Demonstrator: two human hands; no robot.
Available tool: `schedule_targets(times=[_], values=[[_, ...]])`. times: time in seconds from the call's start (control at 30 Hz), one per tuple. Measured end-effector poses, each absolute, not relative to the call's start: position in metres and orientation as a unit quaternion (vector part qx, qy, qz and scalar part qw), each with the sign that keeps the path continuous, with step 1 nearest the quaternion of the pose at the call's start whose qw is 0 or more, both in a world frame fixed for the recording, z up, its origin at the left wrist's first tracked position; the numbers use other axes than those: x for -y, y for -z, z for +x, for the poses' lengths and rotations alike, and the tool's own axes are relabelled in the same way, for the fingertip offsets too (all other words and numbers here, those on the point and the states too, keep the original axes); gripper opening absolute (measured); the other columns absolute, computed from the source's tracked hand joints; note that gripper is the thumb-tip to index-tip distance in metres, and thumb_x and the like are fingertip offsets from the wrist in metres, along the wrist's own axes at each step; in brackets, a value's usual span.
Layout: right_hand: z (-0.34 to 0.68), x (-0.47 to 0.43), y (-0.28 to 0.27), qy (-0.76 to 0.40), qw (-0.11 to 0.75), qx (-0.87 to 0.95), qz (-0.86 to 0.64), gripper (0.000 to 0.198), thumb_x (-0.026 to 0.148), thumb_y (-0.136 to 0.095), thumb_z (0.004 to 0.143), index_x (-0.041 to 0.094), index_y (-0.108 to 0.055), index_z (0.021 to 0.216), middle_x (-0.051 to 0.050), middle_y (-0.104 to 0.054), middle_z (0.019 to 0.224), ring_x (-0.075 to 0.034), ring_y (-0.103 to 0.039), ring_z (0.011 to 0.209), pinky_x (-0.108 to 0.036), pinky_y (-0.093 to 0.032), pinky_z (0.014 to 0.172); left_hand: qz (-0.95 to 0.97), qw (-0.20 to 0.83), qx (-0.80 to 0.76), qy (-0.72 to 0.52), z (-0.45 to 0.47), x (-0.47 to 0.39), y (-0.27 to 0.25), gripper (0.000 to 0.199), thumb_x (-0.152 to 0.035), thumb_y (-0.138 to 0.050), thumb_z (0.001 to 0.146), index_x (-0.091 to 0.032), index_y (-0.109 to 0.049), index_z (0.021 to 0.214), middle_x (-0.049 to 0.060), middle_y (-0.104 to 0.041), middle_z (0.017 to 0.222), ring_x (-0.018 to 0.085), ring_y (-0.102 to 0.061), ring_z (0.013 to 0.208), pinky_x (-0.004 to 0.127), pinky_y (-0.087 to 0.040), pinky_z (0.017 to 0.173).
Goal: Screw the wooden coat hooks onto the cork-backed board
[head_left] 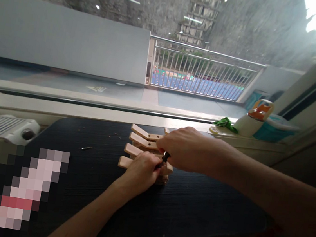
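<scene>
A small wooden slatted piece (142,142), made of several pale angled strips with dark holes, sits on the black table (91,187). My left hand (144,168) curls over its near slats, gripping them, with the fingertips close to the lower end of a dark tool. That dark screwdriver-like tool (165,156) slants between both hands. My right hand (181,148) is closed round its upper part from above, so the handle is mostly hidden. Left of the wooden piece, a small thin metal screw or pin (86,148) lies on the tabletop.
A white radiator (2,127) stands left of the table, and the windowsill (110,116) runs behind it. On the sill at right are a green cloth (225,123), a roll of tape (213,130), a white bottle (248,125) and a teal box (276,130). A pixelated patch covers the lower left.
</scene>
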State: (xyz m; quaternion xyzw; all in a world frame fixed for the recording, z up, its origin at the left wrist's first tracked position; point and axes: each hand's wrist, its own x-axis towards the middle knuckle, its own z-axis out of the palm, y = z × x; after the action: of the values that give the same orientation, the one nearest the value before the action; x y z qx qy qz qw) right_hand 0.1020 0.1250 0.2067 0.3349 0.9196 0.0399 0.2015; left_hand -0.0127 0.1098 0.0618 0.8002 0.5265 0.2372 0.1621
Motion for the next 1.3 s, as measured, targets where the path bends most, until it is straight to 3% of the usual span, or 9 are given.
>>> schedule_targets(times=[0.13,0.33,0.5,0.7,1.0,1.3], values=[[0.1,-0.127,-0.203,-0.034,0.184,-0.935,0.301,0.018,0.006,-0.053,0.074,0.009,-0.069,0.08,-0.01,-0.065,0.068,-0.017,-0.056,0.063,-0.027,-0.034,0.053,0.798,0.165,-0.525,-0.247,-0.013,-0.11,-0.059,0.013,-0.016,-0.053,0.076,-0.017,-0.064,0.07,0.004,-0.067,0.079,0.016,-0.06,0.074,0.025,-0.04,0.066],[0.1,-0.135,-0.193,-0.006,0.157,-0.936,0.316,0.022,0.015,-0.049,0.079,0.01,-0.07,0.078,-0.011,-0.065,0.066,-0.016,-0.056,0.06,-0.026,-0.034,0.051,0.788,0.181,-0.539,-0.238,-0.013,-0.109,-0.058,0.013,-0.017,-0.054,0.077,-0.017,-0.067,0.075,0.006,-0.068,0.083,0.018,-0.061,0.078,0.026,-0.042,0.069],[0.102,-0.131,-0.198,-0.011,0.184,-0.912,0.366,0.022,0.022,-0.053,0.076,0.012,-0.07,0.085,-0.012,-0.066,0.073,-0.02,-0.06,0.068,-0.027,-0.037,0.053,0.799,0.178,-0.526,-0.23,-0.013,-0.109,-0.061,0.014,-0.016,-0.053,0.077,-0.018,-0.067,0.074,0.004,-0.068,0.081,0.017,-0.061,0.077,0.026,-0.042,0.068],[0.1,-0.126,-0.201,-0.037,0.228,-0.922,0.312,0.018,0.01,-0.054,0.074,0.01,-0.069,0.083,-0.011,-0.067,0.073,-0.019,-0.061,0.072,-0.026,-0.039,0.061,0.8,0.172,-0.524,-0.237,-0.014,-0.108,-0.063,0.013,-0.017,-0.054,0.076,-0.018,-0.066,0.071,0.004,-0.068,0.079,0.017,-0.06,0.076,0.025,-0.042,0.066],[0.106,-0.14,-0.188,-0.014,0.189,-0.936,0.298,0.023,0.016,-0.049,0.076,0.01,-0.07,0.083,-0.011,-0.067,0.07,-0.016,-0.058,0.061,-0.026,-0.034,0.051,0.801,0.18,-0.523,-0.231,-0.014,-0.109,-0.061,0.014,-0.015,-0.053,0.076,-0.017,-0.064,0.068,0.005,-0.067,0.078,0.017,-0.059,0.075,0.026,-0.041,0.067],[0.101,-0.138,-0.197,0.001,0.211,-0.92,0.33,0.026,0.02,-0.05,0.076,0.009,-0.07,0.087,-0.01,-0.066,0.068,-0.015,-0.054,0.055,-0.024,-0.031,0.047,0.792,0.182,-0.536,-0.228,-0.014,-0.108,-0.06,0.013,-0.014,-0.055,0.076,-0.016,-0.064,0.067,0.005,-0.066,0.079,0.017,-0.059,0.078,0.027,-0.042,0.07]])
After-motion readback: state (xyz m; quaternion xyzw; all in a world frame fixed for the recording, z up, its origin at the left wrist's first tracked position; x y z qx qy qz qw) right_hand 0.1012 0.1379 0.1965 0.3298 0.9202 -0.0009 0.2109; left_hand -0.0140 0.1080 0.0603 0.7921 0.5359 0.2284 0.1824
